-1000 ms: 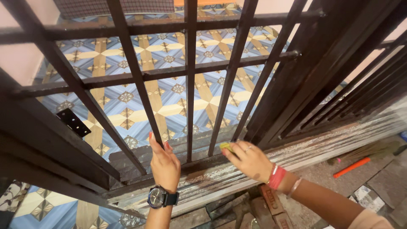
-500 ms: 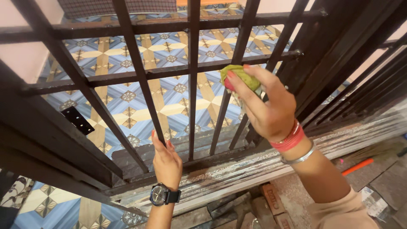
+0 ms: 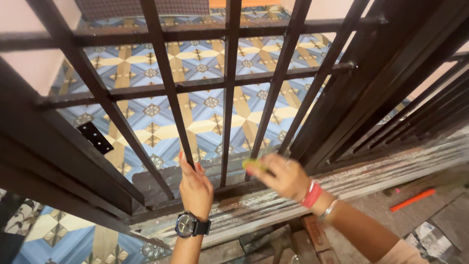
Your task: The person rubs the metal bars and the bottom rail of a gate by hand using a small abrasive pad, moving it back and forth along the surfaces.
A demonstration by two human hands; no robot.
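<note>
Head view: sponge (image 3: 253,164) under right hand (image 3: 283,177).

Two hands are in view: the left hand (image 3: 196,188) and the right hand (image 3: 281,176). One yellow-green pad (image 3: 253,164) shows, blurred, at the right hand's fingertips. One black wristwatch (image 3: 188,226) sits on the left wrist. The right wrist carries two bands: one red band (image 3: 311,194) and one thin metal bangle (image 3: 329,209). One dark metal gate (image 3: 229,88) fills the view, with two horizontal rails. One black hinge plate (image 3: 94,137) is counted. One orange rod-shaped item (image 3: 413,199) lies on the ground at right.
</note>
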